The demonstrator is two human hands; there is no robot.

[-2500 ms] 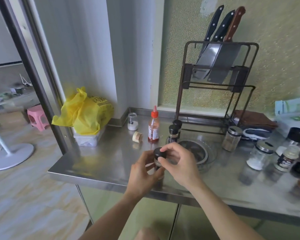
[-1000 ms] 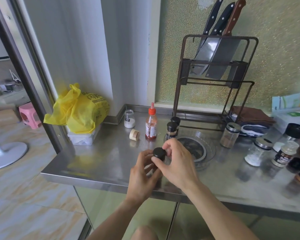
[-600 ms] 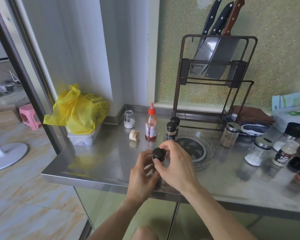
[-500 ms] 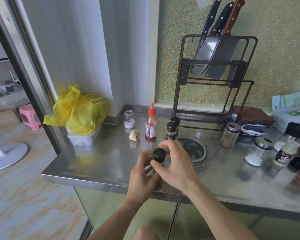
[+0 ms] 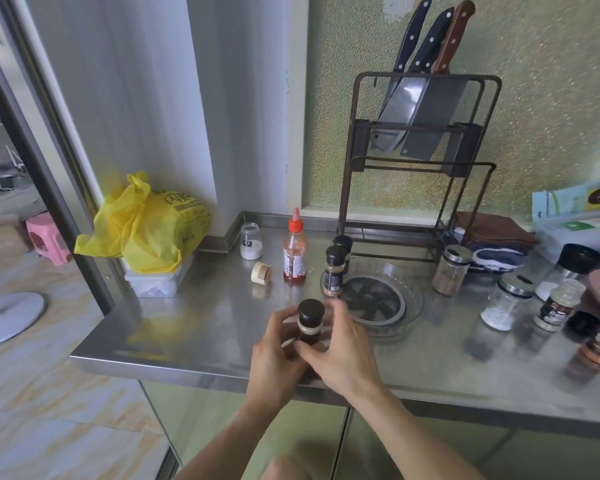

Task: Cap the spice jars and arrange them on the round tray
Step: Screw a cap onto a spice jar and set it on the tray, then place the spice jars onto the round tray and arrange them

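My left hand (image 5: 274, 351) grips a small dark spice jar (image 5: 309, 332) with a black cap (image 5: 311, 310) just above the counter's front edge. My right hand (image 5: 342, 348) is off the cap. Its fingers are spread and blurred to the right of the cap, and its thumb is against the jar's lower part. The round glass tray (image 5: 417, 306) lies just behind and to the right. Two black-capped jars (image 5: 335, 271) stand at its rear left rim. A lidless jar of white powder (image 5: 251, 240) and a cork lid (image 5: 261, 271) sit at the back left.
Several more jars (image 5: 451, 270) and a loose black cap (image 5: 582, 325) crowd the counter on the right. A red-capped sauce bottle (image 5: 294, 252) stands left of the tray. A knife rack (image 5: 420, 161) is behind it. A yellow bag (image 5: 146, 226) sits on a box at the far left.
My right hand's fingers have come off the black cap, which now shows fully. The jar stays in my left hand at about the same spot.
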